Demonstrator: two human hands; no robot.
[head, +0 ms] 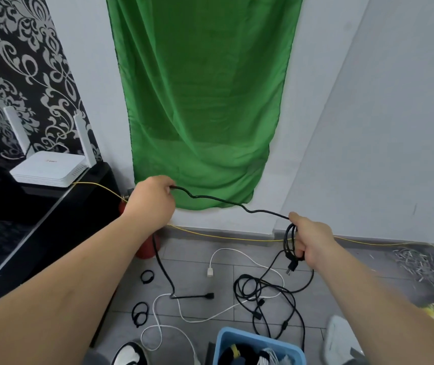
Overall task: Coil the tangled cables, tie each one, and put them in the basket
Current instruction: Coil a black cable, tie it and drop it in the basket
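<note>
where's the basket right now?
Head view, bottom edge, right of centre: the blue basket sits on the floor just below the tangled black cables, right of the shoe.

white walls | green curtain | grey tile floor | black cabinet

Both arms outstretched, left hand and right hand clenched.

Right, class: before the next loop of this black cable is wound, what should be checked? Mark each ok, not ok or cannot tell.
1. Right hand grips the coil: ok.
2. Left hand pinches the black cable: ok.
3. Trailing end clear of the white cable: cannot tell.
4. Ties lie on the floor: ok.
5. Basket has room: cannot tell.
</note>
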